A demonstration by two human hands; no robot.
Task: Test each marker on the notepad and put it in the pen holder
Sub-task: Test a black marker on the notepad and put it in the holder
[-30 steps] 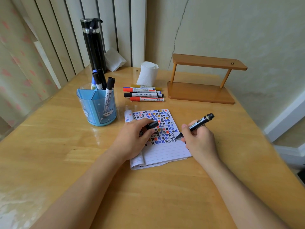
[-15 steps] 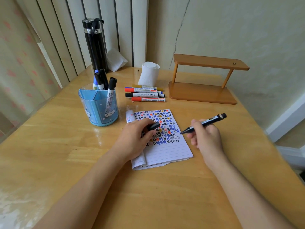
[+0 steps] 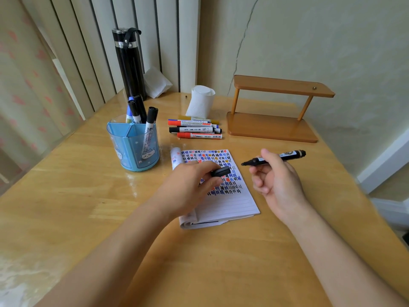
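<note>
My right hand (image 3: 276, 180) holds an uncapped black marker (image 3: 287, 156) level above the table, right of the notepad, its tip pointing left. My left hand (image 3: 188, 187) rests on the notepad (image 3: 230, 200) and pinches the marker's black cap (image 3: 220, 172). The page's upper half is covered with blue, black, red and yellow marks. A blue pen holder (image 3: 134, 149) stands left of the notepad with three markers upright in it. Several capped markers (image 3: 194, 129) lie in a row behind the notepad.
A tall black flask (image 3: 129, 63) stands at the back left by crumpled tissue (image 3: 156, 82). A white paper roll (image 3: 200, 101) sits behind the marker row. A small wooden shelf (image 3: 274, 127) occupies the back right. The table's right edge runs close by my right arm.
My right hand lifted the black marker off the page and turned it level, tip toward the cap. My left hand stayed on the notepad with the cap.
</note>
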